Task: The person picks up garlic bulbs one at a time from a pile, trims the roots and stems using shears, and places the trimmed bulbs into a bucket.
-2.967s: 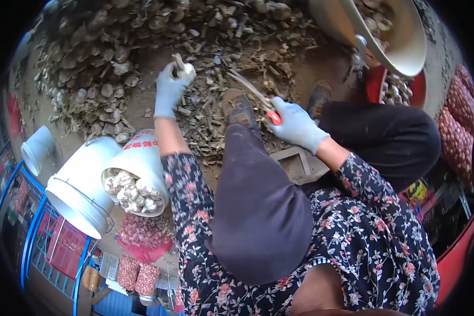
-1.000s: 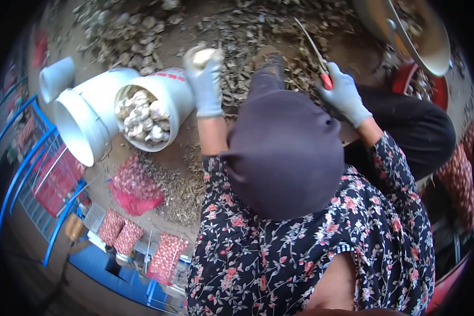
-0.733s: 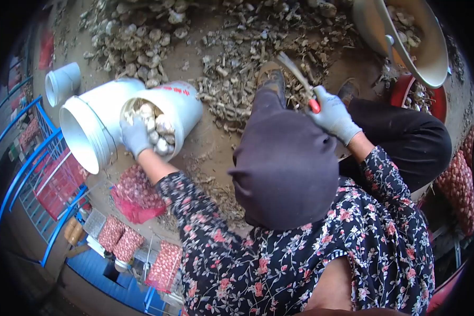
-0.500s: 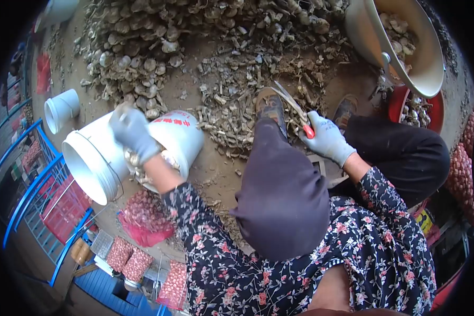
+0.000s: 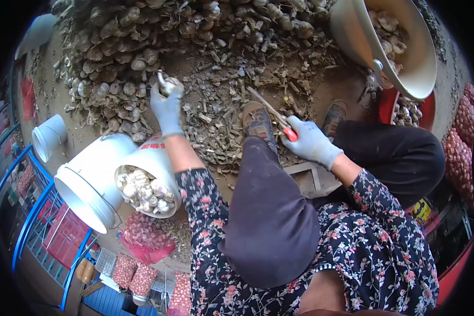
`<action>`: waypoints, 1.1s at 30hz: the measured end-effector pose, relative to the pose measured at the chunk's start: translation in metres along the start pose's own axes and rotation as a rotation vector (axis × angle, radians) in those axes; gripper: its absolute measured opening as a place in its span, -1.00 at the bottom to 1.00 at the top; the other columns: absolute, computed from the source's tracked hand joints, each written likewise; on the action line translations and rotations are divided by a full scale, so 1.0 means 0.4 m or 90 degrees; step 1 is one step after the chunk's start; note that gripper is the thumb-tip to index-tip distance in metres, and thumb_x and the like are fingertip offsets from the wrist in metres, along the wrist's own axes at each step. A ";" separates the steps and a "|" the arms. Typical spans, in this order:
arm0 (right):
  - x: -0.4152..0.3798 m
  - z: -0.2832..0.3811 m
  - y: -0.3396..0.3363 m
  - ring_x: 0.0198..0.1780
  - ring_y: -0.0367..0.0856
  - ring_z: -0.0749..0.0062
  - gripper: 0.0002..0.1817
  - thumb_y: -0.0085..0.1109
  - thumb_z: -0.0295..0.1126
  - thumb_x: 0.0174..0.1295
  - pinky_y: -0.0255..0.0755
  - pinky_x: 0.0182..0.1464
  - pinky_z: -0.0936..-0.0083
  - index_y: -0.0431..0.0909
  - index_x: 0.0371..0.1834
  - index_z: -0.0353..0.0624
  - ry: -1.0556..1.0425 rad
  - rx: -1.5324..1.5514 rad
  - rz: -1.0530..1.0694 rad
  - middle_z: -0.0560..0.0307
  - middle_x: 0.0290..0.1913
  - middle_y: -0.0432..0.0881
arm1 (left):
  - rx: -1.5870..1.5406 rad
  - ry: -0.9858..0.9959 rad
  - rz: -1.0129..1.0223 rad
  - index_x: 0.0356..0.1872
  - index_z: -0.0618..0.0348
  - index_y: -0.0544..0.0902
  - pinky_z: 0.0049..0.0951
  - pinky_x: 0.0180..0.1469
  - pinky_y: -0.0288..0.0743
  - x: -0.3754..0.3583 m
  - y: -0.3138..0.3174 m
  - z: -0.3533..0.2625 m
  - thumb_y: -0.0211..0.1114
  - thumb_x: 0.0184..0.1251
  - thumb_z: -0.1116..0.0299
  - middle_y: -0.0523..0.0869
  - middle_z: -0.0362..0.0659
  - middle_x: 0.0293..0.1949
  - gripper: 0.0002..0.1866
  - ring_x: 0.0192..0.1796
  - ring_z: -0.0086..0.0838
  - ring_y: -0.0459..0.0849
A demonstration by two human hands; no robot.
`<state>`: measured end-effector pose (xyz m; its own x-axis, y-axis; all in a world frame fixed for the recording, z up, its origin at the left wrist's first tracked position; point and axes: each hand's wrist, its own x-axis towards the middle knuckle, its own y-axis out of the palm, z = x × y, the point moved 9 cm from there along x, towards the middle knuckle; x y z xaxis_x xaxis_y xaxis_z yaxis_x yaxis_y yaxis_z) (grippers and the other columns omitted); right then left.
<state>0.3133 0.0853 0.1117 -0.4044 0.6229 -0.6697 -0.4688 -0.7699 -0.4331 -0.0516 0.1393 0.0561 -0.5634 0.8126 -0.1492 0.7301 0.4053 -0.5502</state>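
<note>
Head view. Left hand, gloved, upper centre-left: fingers clamped on a garlic bulb, held at the lower edge of the garlic pile filling the upper left. Right hand, gloved, centre: fingers wrapped around red-handled shears, blades pointing up-left over the cut stems on the ground. White bucket, left of centre, tipped, holds trimmed bulbs. Beige basin, upper right, holds more bulbs.

Left hand from bucket to pile
</note>
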 end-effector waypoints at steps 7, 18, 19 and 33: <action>0.005 0.093 -0.006 -0.07 0.54 -0.20 -0.52 0.19 -0.13 0.15 0.39 -0.07 0.16 0.37 -0.01 -0.27 -0.130 0.061 0.012 -0.32 -0.18 0.57 | 0.116 0.168 0.147 -0.01 0.28 0.52 -0.33 -0.04 0.49 -0.269 0.044 -0.310 0.49 -0.13 0.37 0.56 0.00 -0.12 -0.43 -0.12 -0.26 0.60; -0.015 0.002 -0.006 -0.11 0.58 -0.12 -0.57 0.22 -0.08 0.08 0.42 -0.07 0.21 0.52 -0.25 -0.27 -0.156 0.182 -0.035 -0.27 -0.23 0.60 | 0.157 0.300 0.175 0.07 0.29 0.44 -0.27 0.10 0.44 -0.286 0.156 -0.302 0.44 -0.15 0.47 0.54 0.03 -0.03 -0.37 0.01 -0.18 0.56; -0.024 -0.019 -0.006 -0.06 0.58 -0.09 -0.55 0.20 -0.05 0.10 0.41 -0.03 0.21 0.53 -0.20 -0.27 -0.127 0.219 -0.031 -0.27 -0.18 0.61 | -0.058 0.119 0.239 0.08 0.29 0.43 -0.35 0.11 0.45 -0.265 0.171 -0.215 0.44 -0.07 0.50 0.55 -0.05 -0.02 -0.40 -0.02 -0.30 0.57; -0.053 0.039 -0.023 -0.11 0.55 -0.23 -0.50 0.20 -0.10 0.17 0.41 -0.13 0.11 0.32 -0.05 -0.29 -0.161 0.084 -0.063 -0.31 -0.21 0.58 | -0.723 -0.008 0.271 0.20 0.11 0.37 -0.55 0.00 0.56 -0.325 0.196 -0.355 0.29 0.06 0.75 0.56 -0.17 -0.04 -0.37 -0.05 -0.50 0.61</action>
<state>0.3137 0.0813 0.1393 -0.5271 0.7211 -0.4496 -0.6070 -0.6898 -0.3947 0.1339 0.1248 0.1491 -0.1944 0.9687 -0.1546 0.7778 0.2482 0.5774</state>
